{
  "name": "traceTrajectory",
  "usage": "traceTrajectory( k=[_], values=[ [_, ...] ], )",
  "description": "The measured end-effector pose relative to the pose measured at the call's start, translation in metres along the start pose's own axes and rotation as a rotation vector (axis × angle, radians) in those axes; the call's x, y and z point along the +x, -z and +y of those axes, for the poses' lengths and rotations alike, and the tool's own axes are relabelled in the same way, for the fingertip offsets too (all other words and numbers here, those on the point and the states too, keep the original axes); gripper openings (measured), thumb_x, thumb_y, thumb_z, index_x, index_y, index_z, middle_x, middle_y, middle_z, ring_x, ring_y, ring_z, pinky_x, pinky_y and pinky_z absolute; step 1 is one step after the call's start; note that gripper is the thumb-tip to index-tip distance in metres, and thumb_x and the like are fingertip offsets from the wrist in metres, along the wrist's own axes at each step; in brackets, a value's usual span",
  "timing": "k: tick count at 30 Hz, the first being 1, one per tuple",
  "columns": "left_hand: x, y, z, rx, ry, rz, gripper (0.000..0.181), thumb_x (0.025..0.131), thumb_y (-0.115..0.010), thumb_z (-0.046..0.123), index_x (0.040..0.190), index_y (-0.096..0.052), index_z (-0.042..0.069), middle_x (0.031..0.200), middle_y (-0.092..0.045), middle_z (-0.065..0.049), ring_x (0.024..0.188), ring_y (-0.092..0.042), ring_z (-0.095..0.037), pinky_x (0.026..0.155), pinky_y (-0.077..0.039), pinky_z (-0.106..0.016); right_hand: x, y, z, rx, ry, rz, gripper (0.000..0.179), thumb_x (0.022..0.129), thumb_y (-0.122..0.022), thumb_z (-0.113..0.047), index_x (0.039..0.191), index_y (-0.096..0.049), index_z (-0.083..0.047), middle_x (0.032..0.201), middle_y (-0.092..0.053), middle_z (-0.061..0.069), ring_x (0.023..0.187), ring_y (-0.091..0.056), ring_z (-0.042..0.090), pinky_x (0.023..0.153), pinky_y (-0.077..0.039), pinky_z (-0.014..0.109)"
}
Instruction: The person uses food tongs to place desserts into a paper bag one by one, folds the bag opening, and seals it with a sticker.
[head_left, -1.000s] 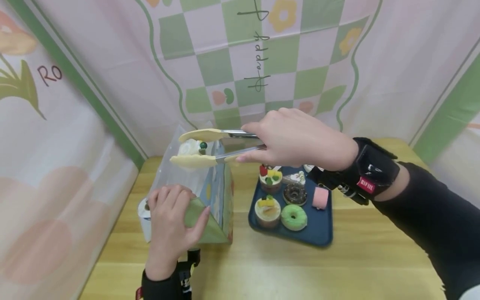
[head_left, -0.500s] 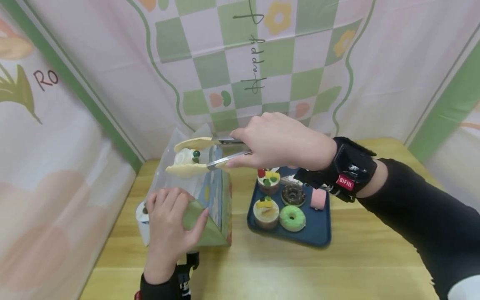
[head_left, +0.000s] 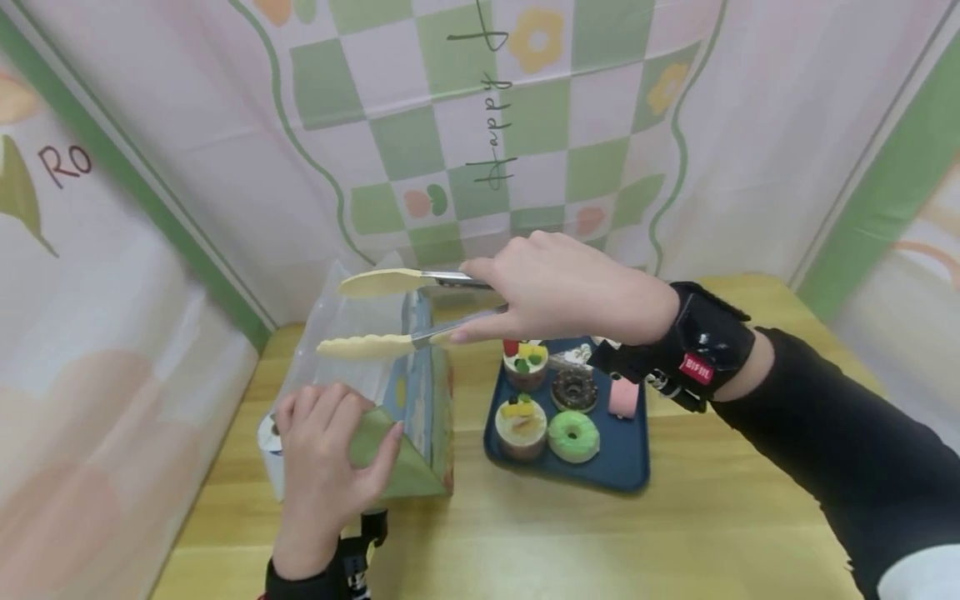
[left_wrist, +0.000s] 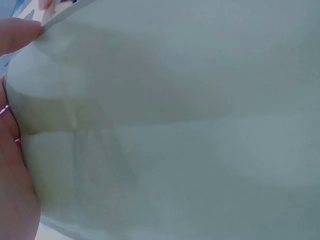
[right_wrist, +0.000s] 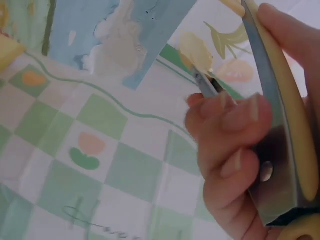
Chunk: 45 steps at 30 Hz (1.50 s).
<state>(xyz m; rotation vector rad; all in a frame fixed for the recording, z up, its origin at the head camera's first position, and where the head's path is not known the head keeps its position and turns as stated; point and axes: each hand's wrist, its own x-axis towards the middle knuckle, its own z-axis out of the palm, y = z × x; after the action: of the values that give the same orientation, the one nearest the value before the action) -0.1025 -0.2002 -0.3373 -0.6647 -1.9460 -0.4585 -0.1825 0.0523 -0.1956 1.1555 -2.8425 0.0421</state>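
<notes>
My right hand [head_left: 570, 287] grips a pair of metal tongs with cream-yellow tips [head_left: 366, 347], held over the bag at the left of the head view. The two arms of the tongs stand spread apart, with nothing between their tips. My left hand [head_left: 322, 475] holds the near edge of a paper bag [head_left: 401, 471] with a green front, a blue cloud-patterned side and a translucent panel [head_left: 348, 317]. In the left wrist view, thumb and fingers sit at the edge of the pale green paper [left_wrist: 175, 150]. The bag's inside is mostly hidden.
A dark blue tray [head_left: 626, 467] stands right of the bag. It bears a green donut [head_left: 573, 437], a chocolate donut [head_left: 574, 391], a pink roll [head_left: 623, 397], fruit-topped cakes [head_left: 521, 429] and a cake slice. A white cylinder [head_left: 270, 442] stands left of the bag.
The white cream cake with a dark green topping, earlier between the tongs' tips, is out of sight now. The tongs have spread wider. My left hand stays on the bag.
</notes>
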Motion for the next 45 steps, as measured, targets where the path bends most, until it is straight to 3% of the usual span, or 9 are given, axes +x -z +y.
traceTrajectory(
  k=[5,10,12,18,22,28,35,41,45],
  values=[
    [0.000,0.002,-0.001,-0.005,0.010,-0.001,0.042,0.092,-0.053,0.043,0.073,-0.056,0.005,0.069,-0.053,-0.005,0.071,-0.039,-0.024,0.078,-0.024,-0.043,-0.010,-0.005,0.013,0.080,-0.063,-0.021,0.078,0.086,-0.053,-0.070,0.140,-0.052,-0.014,0.062,-0.051,-0.005,0.054,-0.049,0.012,0.053,-0.036,0.029],
    [-0.002,0.001,-0.001,-0.008,0.009,-0.001,0.042,0.092,-0.053,0.043,0.073,-0.057,0.006,0.070,-0.053,-0.005,0.071,-0.040,-0.024,0.078,-0.025,-0.043,-0.023,-0.016,0.026,0.108,-0.117,0.021,0.063,0.088,-0.050,-0.070,0.124,-0.058,-0.019,0.062,-0.046,-0.005,0.051,-0.045,0.013,0.048,-0.029,0.028],
    [-0.003,0.000,-0.001,-0.011,0.008,0.001,0.042,0.092,-0.053,0.043,0.073,-0.057,0.006,0.070,-0.053,-0.004,0.071,-0.040,-0.023,0.077,-0.025,-0.043,-0.028,-0.021,0.030,0.122,-0.140,0.016,0.062,0.089,-0.048,-0.070,0.125,-0.057,-0.020,0.062,-0.049,-0.005,0.052,-0.047,0.012,0.049,-0.032,0.028],
    [-0.005,-0.001,0.002,-0.011,0.009,0.008,0.042,0.092,-0.053,0.043,0.073,-0.057,0.006,0.070,-0.054,-0.004,0.071,-0.041,-0.023,0.077,-0.025,-0.043,-0.041,-0.029,0.039,0.145,-0.210,-0.029,0.077,0.092,-0.045,-0.068,0.146,-0.043,-0.014,0.068,-0.058,-0.004,0.059,-0.054,0.011,0.056,-0.039,0.030],
    [-0.003,0.000,0.001,-0.008,0.001,0.021,0.042,0.092,-0.053,0.043,0.073,-0.058,0.005,0.069,-0.054,-0.004,0.070,-0.041,-0.023,0.077,-0.025,-0.043,-0.048,-0.035,0.048,0.172,-0.215,-0.021,0.080,0.089,-0.050,-0.068,0.145,-0.043,-0.010,0.070,-0.060,-0.003,0.063,-0.057,0.011,0.061,-0.044,0.032],
    [0.000,0.000,0.000,-0.021,-0.003,0.030,0.043,0.092,-0.053,0.043,0.072,-0.057,0.005,0.068,-0.053,-0.004,0.069,-0.040,-0.023,0.077,-0.025,-0.044,-0.059,-0.046,0.060,0.231,-0.256,-0.001,0.087,0.082,-0.063,-0.065,0.144,-0.043,-0.007,0.068,-0.052,0.000,0.062,-0.050,0.013,0.059,-0.040,0.030],
    [0.000,0.000,0.001,-0.025,-0.003,0.035,0.043,0.093,-0.053,0.042,0.072,-0.057,0.005,0.068,-0.053,-0.004,0.069,-0.040,-0.023,0.077,-0.025,-0.043,-0.078,-0.063,0.070,0.208,-0.303,0.035,0.080,0.080,-0.063,-0.069,0.138,-0.050,-0.016,0.070,-0.057,-0.004,0.061,-0.051,0.011,0.056,-0.037,0.029],
    [0.001,0.001,0.002,-0.020,-0.015,0.046,0.042,0.093,-0.053,0.041,0.072,-0.056,0.005,0.067,-0.053,-0.004,0.068,-0.039,-0.023,0.077,-0.025,-0.043,-0.093,-0.077,0.082,0.210,-0.298,0.062,0.091,0.073,-0.071,-0.068,0.142,-0.047,-0.014,0.086,-0.066,0.000,0.072,-0.057,0.013,0.061,-0.042,0.031],
    [0.002,0.000,0.002,-0.028,-0.012,0.044,0.042,0.093,-0.053,0.041,0.071,-0.055,0.005,0.067,-0.053,-0.004,0.068,-0.039,-0.022,0.077,-0.025,-0.043,-0.102,-0.086,0.088,0.238,-0.313,0.076,0.089,0.075,-0.071,-0.065,0.145,-0.045,-0.018,0.094,-0.067,0.001,0.075,-0.057,0.014,0.063,-0.043,0.031]
  ],
)
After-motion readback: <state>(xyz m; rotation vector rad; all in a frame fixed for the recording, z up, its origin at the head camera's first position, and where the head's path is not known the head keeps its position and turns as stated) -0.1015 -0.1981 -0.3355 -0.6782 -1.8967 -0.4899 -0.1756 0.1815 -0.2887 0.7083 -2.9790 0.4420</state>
